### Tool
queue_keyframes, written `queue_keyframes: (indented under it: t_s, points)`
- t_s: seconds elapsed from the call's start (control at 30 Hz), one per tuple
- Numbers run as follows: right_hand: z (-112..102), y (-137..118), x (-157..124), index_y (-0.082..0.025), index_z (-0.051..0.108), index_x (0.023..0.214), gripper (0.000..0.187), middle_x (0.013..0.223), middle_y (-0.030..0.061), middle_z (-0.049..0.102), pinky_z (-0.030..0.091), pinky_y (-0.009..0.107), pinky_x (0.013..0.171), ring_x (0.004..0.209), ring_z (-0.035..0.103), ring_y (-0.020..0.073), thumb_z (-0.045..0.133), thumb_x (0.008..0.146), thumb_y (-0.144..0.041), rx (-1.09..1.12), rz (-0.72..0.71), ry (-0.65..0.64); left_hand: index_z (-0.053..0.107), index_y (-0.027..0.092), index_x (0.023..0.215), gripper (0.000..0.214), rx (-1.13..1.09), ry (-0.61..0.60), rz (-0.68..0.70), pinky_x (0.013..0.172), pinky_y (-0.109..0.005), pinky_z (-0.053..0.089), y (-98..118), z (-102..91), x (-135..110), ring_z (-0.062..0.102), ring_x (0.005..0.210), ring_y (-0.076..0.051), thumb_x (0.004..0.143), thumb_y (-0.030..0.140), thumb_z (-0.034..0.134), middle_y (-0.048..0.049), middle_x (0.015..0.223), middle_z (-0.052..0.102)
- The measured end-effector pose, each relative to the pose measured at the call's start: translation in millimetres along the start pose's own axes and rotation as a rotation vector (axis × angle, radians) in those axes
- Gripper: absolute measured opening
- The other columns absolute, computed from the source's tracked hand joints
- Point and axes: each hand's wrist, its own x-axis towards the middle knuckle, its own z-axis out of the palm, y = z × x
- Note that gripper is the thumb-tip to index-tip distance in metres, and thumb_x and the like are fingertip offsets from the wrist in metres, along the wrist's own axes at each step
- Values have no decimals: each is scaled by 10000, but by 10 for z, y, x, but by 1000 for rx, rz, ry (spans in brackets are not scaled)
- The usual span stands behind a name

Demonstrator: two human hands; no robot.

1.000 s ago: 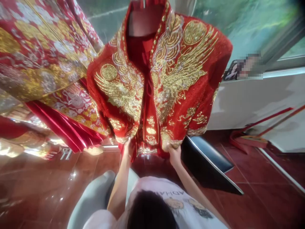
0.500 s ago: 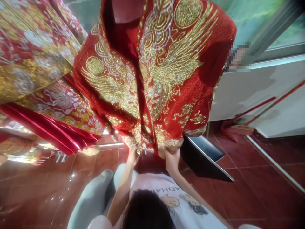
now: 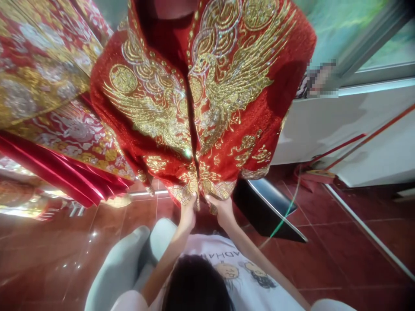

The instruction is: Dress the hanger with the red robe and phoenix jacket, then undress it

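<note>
A red jacket [image 3: 227,86] with heavy gold phoenix embroidery hangs upright in front of me. Its two front panels meet along a centre seam. My left hand [image 3: 188,214] pinches the bottom hem of the left panel, fingers closed on the cloth. My right hand [image 3: 222,209] grips the hem of the right panel just beside it. The two hands are close together at the lower end of the opening. My white printed shirt [image 3: 240,276] and grey trousers [image 3: 119,268] show below.
More red and gold embroidered garments [image 3: 42,73] and a red satin skirt [image 3: 65,177] hang at the left. A dark panel with a silver rim [image 3: 275,207] lies behind the jacket. A white low wall [image 3: 340,125], red poles [image 3: 337,149] and a window are at the right. The floor is glossy red tile [image 3: 340,255].
My hands have moved inward along the hem and now hold the two front edges together at the centre. The view has shifted closer to the jacket.
</note>
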Motion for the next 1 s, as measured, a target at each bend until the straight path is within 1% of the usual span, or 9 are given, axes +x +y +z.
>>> queue_keyframes:
  t_s: [0.1,0.23,0.3,0.4,0.57,0.67,0.77,0.87,1.0]
  points:
    - [5,-4,-8,-139,642,815,393,708,13,681,571,311,644,695,669,184,840,478,-175,49,12,-13,624,174,1119,527,-24,-2,4,1010,-410,481,-9,70,-78,630,1135,-254,654,310,833,-90,1153,692]
    - [-15,-9,8,-155,650,890,423,854,42,721,590,338,716,790,697,206,827,507,-185,94,33,-61,615,179,1168,568,-9,6,59,1096,-402,419,-31,106,-106,574,1231,-245,658,287,841,-87,1247,657]
    - [-22,-32,9,-159,652,896,404,869,44,723,593,341,722,805,702,210,820,530,-200,92,68,-112,601,188,1203,591,-7,16,78,1115,-405,401,-39,107,-93,557,1254,-243,669,285,835,-86,1271,645]
    - [-26,-69,0,-168,656,904,409,880,43,725,594,340,725,821,702,212,819,531,-212,120,110,-163,583,215,1240,619,-29,25,101,1129,-409,387,-38,112,-74,551,1261,-235,676,266,832,-73,1289,635]
    - [-26,-72,-16,-158,664,883,367,855,54,729,589,343,775,849,700,210,809,560,-256,118,219,-234,590,219,1240,595,-20,-23,121,1127,-414,394,-25,125,-88,551,1260,-235,695,275,823,-71,1242,660]
    - [-23,-60,-19,-163,664,936,424,948,66,733,593,350,758,835,702,211,815,549,-251,113,179,-194,591,218,1243,595,-5,6,115,1127,-418,395,-27,125,-98,551,1262,-238,697,276,821,-70,1218,673]
    - [-10,-54,-21,-175,658,969,482,1023,66,726,596,343,740,841,702,209,826,521,-232,131,138,-151,569,229,1268,653,-19,32,128,1135,-411,389,-32,120,-89,543,1273,-234,672,242,836,-59,1242,661]
    - [4,-46,-21,-172,658,960,464,998,60,727,593,327,735,829,700,198,820,530,-230,143,144,-155,575,232,1257,639,-5,42,142,1131,-404,398,-35,110,-74,552,1263,-230,672,234,832,-51,1251,656]
    - [4,-21,-7,-171,654,949,460,947,52,730,598,337,719,772,695,193,816,521,-222,149,140,-113,594,221,1228,594,9,20,155,1116,-402,415,-31,98,-65,579,1229,-234,680,242,824,-61,1276,643]
